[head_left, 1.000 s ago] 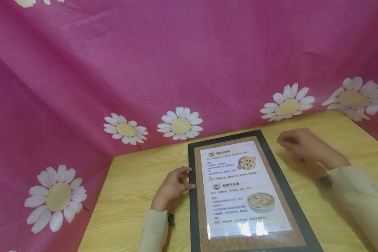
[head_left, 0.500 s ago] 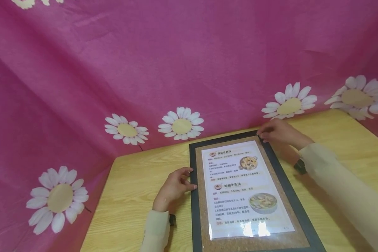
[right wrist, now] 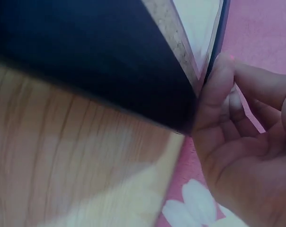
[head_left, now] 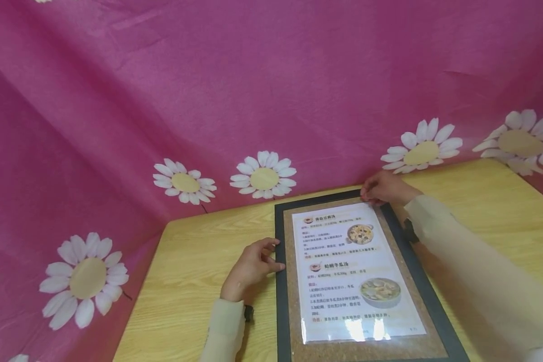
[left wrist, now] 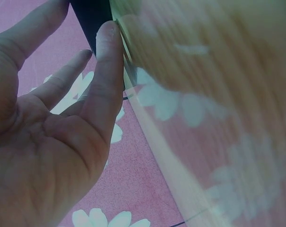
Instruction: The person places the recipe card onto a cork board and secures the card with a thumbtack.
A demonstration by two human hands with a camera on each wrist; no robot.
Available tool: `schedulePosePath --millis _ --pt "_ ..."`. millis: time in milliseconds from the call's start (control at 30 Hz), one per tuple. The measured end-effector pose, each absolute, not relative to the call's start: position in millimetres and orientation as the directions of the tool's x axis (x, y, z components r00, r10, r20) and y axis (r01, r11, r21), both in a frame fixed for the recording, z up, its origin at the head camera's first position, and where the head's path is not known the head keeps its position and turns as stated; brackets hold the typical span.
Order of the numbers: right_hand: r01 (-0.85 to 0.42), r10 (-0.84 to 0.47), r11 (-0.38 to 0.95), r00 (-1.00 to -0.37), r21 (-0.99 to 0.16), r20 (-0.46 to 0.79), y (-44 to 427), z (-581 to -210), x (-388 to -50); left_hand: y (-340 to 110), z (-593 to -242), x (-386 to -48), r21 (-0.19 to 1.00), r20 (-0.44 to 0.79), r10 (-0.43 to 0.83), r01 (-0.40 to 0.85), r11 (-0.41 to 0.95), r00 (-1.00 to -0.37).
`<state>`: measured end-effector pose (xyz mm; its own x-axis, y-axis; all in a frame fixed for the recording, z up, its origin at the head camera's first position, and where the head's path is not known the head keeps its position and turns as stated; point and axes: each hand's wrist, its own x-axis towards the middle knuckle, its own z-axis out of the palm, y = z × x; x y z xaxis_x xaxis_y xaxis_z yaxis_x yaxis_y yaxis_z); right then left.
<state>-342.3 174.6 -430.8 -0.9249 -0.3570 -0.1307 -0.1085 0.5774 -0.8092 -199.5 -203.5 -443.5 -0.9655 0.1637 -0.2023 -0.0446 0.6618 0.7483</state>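
Note:
A recipe sheet [head_left: 344,269] with a glossy surface and two dish pictures lies on a cork board [head_left: 366,350] with a black frame [head_left: 282,306]. Along the frame's left edge, my left hand [head_left: 251,264] rests its fingertips and thumb, fingers fairly straight; the left wrist view has the fingers [left wrist: 107,66] against the dark edge. At the board's top right corner, my right hand [head_left: 389,188] brings thumb and finger together over the sheet's corner. In the right wrist view a tiny reddish spot shows at the pinched fingertips [right wrist: 221,68]; its kind is too small to tell.
The board lies on a light wooden table [head_left: 185,291]. Behind and to the left hangs a pink cloth [head_left: 235,90] printed with white daisies, close to the table's far edge. Light glares on the sheet's lower part.
My right hand has moved left from beside the board, first to the frame's corner, then slightly inward to the sheet's corner. The left hand has stayed at the left edge.

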Motion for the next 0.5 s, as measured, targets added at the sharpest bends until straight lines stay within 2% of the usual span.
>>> schedulePosePath --millis 500 --pt "0.023 -0.311 0.641 -0.906 -0.767 -0.287 165.4 -428.4 -353.5 -203.9 -444.9 -200.4 0.745 -0.212 0.147 -0.062 0.664 -0.966"
